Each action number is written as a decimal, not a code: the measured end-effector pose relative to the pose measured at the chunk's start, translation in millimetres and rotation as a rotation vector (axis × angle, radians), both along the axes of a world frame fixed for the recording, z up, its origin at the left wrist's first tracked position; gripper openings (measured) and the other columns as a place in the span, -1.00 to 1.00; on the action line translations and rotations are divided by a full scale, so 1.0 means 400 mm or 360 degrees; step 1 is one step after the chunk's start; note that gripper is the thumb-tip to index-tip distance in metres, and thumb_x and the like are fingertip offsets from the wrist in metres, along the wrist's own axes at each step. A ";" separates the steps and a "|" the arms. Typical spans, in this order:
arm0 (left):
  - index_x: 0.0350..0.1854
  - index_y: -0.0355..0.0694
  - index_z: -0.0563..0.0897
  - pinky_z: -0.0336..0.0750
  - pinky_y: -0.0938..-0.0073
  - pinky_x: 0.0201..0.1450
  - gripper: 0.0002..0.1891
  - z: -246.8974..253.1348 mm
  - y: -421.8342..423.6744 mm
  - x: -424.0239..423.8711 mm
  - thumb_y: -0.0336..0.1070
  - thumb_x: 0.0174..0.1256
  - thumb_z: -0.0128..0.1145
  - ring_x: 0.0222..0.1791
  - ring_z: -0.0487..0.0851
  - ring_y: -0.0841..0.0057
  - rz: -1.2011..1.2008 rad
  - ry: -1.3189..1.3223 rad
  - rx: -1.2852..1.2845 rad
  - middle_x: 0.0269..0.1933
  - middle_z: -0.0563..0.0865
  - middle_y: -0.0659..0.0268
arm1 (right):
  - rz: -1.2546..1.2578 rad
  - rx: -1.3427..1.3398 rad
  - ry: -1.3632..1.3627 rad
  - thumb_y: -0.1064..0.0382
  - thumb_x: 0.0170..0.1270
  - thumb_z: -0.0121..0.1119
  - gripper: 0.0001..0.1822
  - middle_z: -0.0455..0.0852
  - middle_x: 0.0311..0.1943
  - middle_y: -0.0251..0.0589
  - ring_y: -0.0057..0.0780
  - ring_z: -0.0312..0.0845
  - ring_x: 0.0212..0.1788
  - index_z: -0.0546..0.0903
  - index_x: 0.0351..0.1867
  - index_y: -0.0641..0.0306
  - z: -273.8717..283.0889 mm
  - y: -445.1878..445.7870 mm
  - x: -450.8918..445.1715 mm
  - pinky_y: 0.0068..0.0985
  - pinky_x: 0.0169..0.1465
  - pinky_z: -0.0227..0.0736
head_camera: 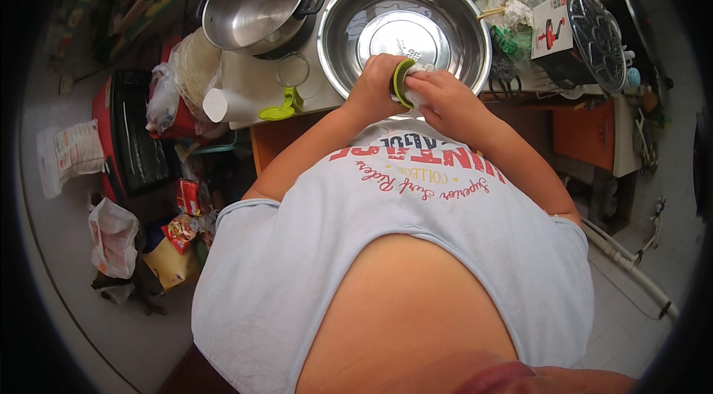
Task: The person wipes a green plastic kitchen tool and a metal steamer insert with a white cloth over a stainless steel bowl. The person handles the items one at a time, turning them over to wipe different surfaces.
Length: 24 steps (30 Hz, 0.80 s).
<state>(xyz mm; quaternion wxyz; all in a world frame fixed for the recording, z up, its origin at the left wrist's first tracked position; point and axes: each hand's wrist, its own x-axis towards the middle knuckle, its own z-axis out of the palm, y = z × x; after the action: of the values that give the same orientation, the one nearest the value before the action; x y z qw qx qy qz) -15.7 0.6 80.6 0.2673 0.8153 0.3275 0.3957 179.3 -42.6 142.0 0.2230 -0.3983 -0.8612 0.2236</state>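
Note:
My left hand point(374, 85) is closed around a green-rimmed ring-shaped part point(400, 83), over the near edge of a large stainless steel basin point(340, 9). In my right hand point(445, 99) is a crumpled white cloth or tissue point(418, 87), pressed against the open face of that part. What lies under my fingers is hidden. On the counter to the left, near the basin, are a green plastic lid piece point(281, 107), a clear round container point(293, 70) and a white plastic cup or bottle point(223, 105) lying on its side.
A steel pot point(256, 1) with black handles stands left of the basin. On the right are chopsticks point(491, 13), white crumpled material point(518, 12), and a product box point(548, 26) with a black perforated disc point(596, 40). Bagged noodles point(195, 65) sit above a red-and-black oven point(139, 132).

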 end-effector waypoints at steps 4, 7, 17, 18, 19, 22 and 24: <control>0.07 -0.15 0.51 0.43 0.16 0.13 -0.29 -0.038 -0.007 -0.006 -0.36 -0.30 0.51 0.03 0.52 0.06 -0.0100 0.0135 -0.0072 -0.04 0.58 0.13 | 0.0091 -0.0197 -0.0317 0.47 0.00 0.15 -0.64 0.63 -0.11 -0.12 -0.03 0.45 -0.03 0.54 -0.08 0.27 -0.076 0.006 -0.013 -0.19 0.01 0.48; 0.08 -0.14 0.51 0.43 0.15 0.16 -0.29 -0.068 0.003 -0.010 -0.38 -0.29 0.51 0.06 0.50 0.06 -0.0137 0.0179 -0.0104 -0.02 0.57 0.12 | 0.0024 -0.0352 -0.0404 0.42 0.05 0.12 -0.74 0.67 -0.16 -0.10 -0.01 0.50 -0.06 0.59 -0.16 0.29 -0.128 0.029 -0.027 -0.21 -0.03 0.50; 0.05 -0.08 0.50 0.50 0.15 0.02 -0.33 -0.190 0.187 -0.060 -0.34 -0.25 0.51 0.04 0.50 0.11 0.0500 0.1111 -0.0155 -0.06 0.57 0.19 | -0.0964 -0.1418 0.1046 0.39 0.16 -0.08 -0.66 0.73 -0.26 -0.20 -0.53 0.64 -0.27 0.64 -0.09 0.37 -0.130 0.021 0.115 -0.56 -0.18 0.51; -0.04 -0.08 0.54 0.47 0.18 -0.01 -0.54 -0.201 0.207 -0.055 -0.32 -0.06 0.39 0.02 0.50 0.17 0.0538 0.1373 -0.0118 -0.10 0.57 0.23 | -0.1034 -0.1539 0.1204 0.40 0.17 -0.09 -0.66 0.72 -0.25 -0.25 -0.61 0.62 -0.26 0.64 -0.09 0.37 -0.125 0.006 0.126 -0.61 -0.19 0.50; -0.07 -0.07 0.56 0.46 0.21 -0.01 -0.62 -0.221 0.225 -0.050 -0.33 0.00 0.33 0.01 0.50 0.20 0.0549 0.1459 -0.0040 -0.11 0.57 0.23 | -0.1084 -0.1525 0.1219 0.40 0.17 -0.09 -0.67 0.72 -0.26 -0.25 -0.61 0.62 -0.27 0.64 -0.10 0.37 -0.129 -0.006 0.134 -0.61 -0.19 0.50; -0.19 -0.06 0.64 0.38 0.29 0.01 -0.85 -0.281 0.256 -0.030 -0.32 0.21 0.11 0.01 0.50 0.28 0.0569 0.1712 0.0141 -0.12 0.59 0.26 | -0.1209 -0.1481 0.1301 0.40 0.18 -0.09 -0.68 0.72 -0.26 -0.26 -0.61 0.62 -0.28 0.64 -0.12 0.39 -0.156 -0.043 0.140 -0.61 -0.18 0.52; -0.19 -0.05 0.65 0.38 0.25 0.01 -0.85 -0.305 0.249 -0.023 -0.31 0.21 0.11 0.01 0.50 0.28 0.0490 0.1796 0.0167 -0.11 0.60 0.27 | -0.1245 -0.1451 0.1410 0.41 0.17 -0.08 -0.68 0.72 -0.26 -0.25 -0.60 0.62 -0.28 0.64 -0.11 0.39 -0.171 -0.060 0.131 -0.60 -0.18 0.52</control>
<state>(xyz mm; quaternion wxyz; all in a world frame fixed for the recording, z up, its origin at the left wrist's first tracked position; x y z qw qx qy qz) -24.7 100.1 -41.6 -0.0496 0.8551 0.5137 -0.0495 231.6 -66.6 73.6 0.4252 -0.6012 -0.3079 0.6025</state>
